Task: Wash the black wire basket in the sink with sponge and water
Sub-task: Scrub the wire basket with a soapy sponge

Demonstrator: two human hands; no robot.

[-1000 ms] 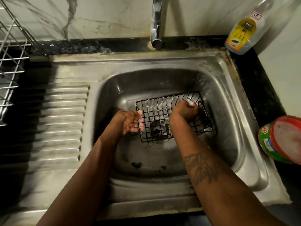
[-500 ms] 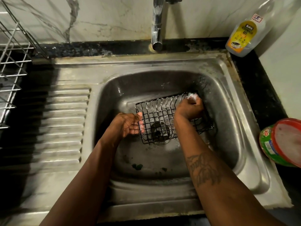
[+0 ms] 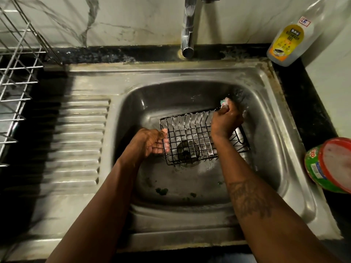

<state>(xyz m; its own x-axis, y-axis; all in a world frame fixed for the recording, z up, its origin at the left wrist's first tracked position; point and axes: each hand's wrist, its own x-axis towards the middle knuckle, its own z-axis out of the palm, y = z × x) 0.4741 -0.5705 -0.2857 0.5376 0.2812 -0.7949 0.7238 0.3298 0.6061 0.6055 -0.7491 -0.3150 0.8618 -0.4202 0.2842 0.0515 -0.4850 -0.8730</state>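
The black wire basket [image 3: 191, 137] lies in the steel sink [image 3: 266, 130], over the drain hole. My left hand [image 3: 154, 142] holds the basket's left edge, fingers hooked over the wire rim. My right hand [image 3: 226, 120] grips a soapy sponge [image 3: 224, 102] and presses it against the basket's far right corner. Only a small pale tip of the sponge shows above my fingers. Suds cling to the basket's wires and to my knuckles.
The tap [image 3: 188, 29] stands above the sink's back edge, no water running. A dishwash gel bottle [image 3: 288, 42] sits at the back right. A green and red tub [image 3: 330, 166] rests on the right counter. A wire dish rack [image 3: 17, 82] stands at left beside the ribbed drainboard [image 3: 79, 141].
My right hand has slid with the sponge from the middle of the basket's far side to its far right corner. My left hand has kept its hold on the left edge.
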